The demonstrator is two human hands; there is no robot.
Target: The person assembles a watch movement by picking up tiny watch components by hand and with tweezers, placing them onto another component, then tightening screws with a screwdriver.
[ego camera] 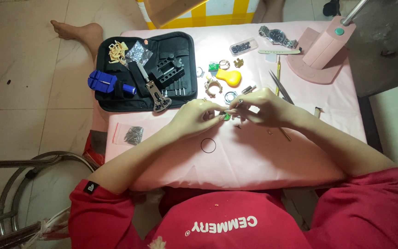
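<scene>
Both hands (pixel 229 113) hide a tiny green part (pixel 227 117).

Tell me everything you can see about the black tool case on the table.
The black tool case lies opened flat at the pink table's left rear, overhanging the left edge. It looks like fabric with a zipper rim. Inside sit black holder blocks, metal tools, a blue tool, a clear bag and pale strips. Neither hand touches it.

A small clear bag (pixel 133 134) of dark bits lies at the table's left edge; a clear box (pixel 243 46) sits near the far edge.
</scene>
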